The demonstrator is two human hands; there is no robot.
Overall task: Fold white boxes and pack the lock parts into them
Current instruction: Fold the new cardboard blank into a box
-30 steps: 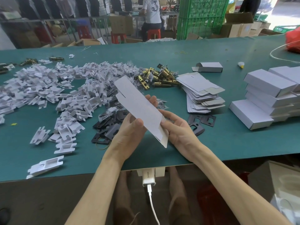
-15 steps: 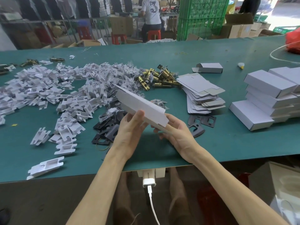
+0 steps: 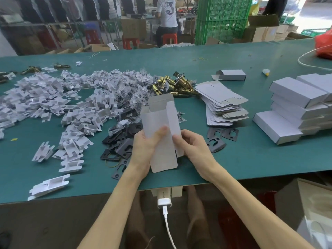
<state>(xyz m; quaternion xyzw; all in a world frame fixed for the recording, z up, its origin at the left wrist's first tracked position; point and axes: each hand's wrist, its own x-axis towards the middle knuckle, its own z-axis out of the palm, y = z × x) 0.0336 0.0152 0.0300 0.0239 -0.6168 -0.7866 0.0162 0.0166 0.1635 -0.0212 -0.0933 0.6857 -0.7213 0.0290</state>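
I hold a white cardboard box blank (image 3: 159,123) upright over the near middle of the green table (image 3: 233,162), partly opened into a sleeve with its top flaps standing up. My left hand (image 3: 145,146) grips its left side, thumb on the front face. My right hand (image 3: 194,148) pinches its right edge. Behind it lie black lock plates (image 3: 122,150), brass latches (image 3: 176,85), a heap of white plastic inserts (image 3: 53,101) and small bagged parts (image 3: 133,90). A stack of flat box blanks (image 3: 222,103) sits to the right.
Finished white boxes (image 3: 298,108) are stacked at the right edge. One folded box (image 3: 230,74) lies further back. A red bag (image 3: 324,44) and white cable (image 3: 305,63) occupy the far right corner. A person sits at a bench beyond the table, by green crates (image 3: 222,17).
The blank was flat and slanted, then tipped sideways. Now both hands have turned it upright and squeezed it open into a sleeve.
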